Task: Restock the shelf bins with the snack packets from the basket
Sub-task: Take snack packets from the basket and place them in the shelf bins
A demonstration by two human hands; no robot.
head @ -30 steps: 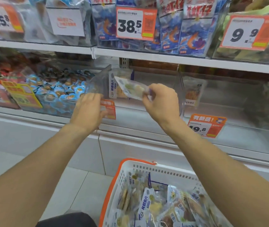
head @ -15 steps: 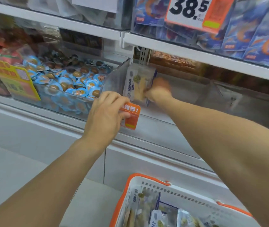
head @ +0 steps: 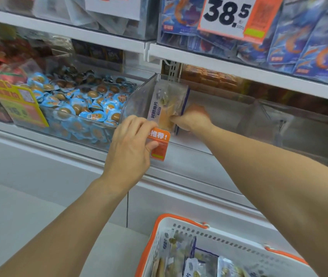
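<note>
Head view: we see right hand [head: 191, 118] inside clear shelf bin [head: 139, 96], fingers pinching lower edge of upright snack packet [head: 166, 108]. Left hand [head: 131, 144] grips orange price tag [head: 158, 143] at bin front. We judge packet light, crinkly, slippery film, contents brittle: hold by sealed edge. Basket [head: 171, 232] below holds more packets.

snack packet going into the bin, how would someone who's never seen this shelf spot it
Find the middle shelf, under the big 38.5 price card. There a clear shelf bin sits right of the bin of blue egg packs. The snack packet stands upright at its left wall, gripped by the right hand: clear, with a blue edge and tan slices inside.
</note>
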